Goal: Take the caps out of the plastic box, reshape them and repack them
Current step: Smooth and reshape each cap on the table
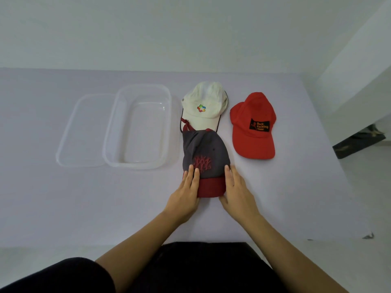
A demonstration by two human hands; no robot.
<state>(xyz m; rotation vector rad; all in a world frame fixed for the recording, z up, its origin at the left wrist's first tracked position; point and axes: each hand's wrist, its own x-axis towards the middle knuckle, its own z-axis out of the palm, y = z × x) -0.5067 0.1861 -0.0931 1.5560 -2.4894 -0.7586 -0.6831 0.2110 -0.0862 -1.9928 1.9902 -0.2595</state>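
Broadly, a pale lilac counter (63,197) carries everything, running back to a plain wall. The biggest thing on it is the clear plastic box (110,132), empty and open, with its lid (69,132) lying flat just beside it on the left. To the right of the box lie three caps. The red cap (252,132) sits farthest right, brim toward the person, a black patch on its front. The white cap (203,106) lies between it and the box, a coloured logo on its crown. The grey cap (205,157), with a dark red brim and red stitching, is nearest the person, its back touching or overlapping the white cap's brim.

The left hand (186,191) and right hand (234,191) are both spread flat, palms down, pressing either side of the grey cap where crown meets brim; neither is closed around anything.

All caps look to be out of the box, so the step in hand appears to be reshaping the grey one. To do it well, I would keep the brim pinned evenly with both hands, then smooth the crown away from the brim, since the fabric at the back looks creased and bunched near its strap. Pressing evenly on both sides should keep the brim's curve true.
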